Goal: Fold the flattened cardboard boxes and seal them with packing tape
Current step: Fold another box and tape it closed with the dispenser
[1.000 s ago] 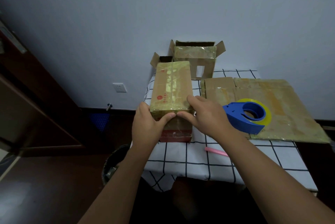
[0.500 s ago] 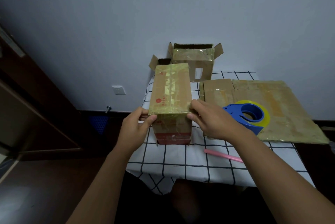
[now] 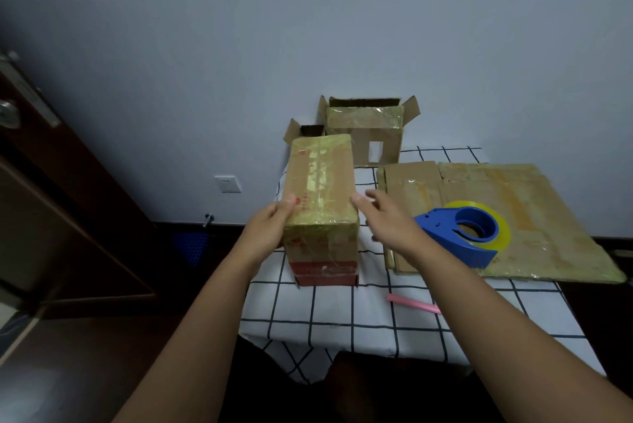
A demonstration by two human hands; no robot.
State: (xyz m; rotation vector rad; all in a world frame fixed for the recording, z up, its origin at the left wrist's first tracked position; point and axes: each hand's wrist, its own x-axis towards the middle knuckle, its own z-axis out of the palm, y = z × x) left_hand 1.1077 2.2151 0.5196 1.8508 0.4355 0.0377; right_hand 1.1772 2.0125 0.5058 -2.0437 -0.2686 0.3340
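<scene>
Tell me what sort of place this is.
Probably a room in a home, used for packing: a small table with a checked cloth against a plain wall, a wall socket, and a dark wooden door.

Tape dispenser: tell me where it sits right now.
In the head view the blue tape dispenser lies on the flattened cardboard at the right of the checked table, just right of the right hand and beyond the pink stick.
</scene>
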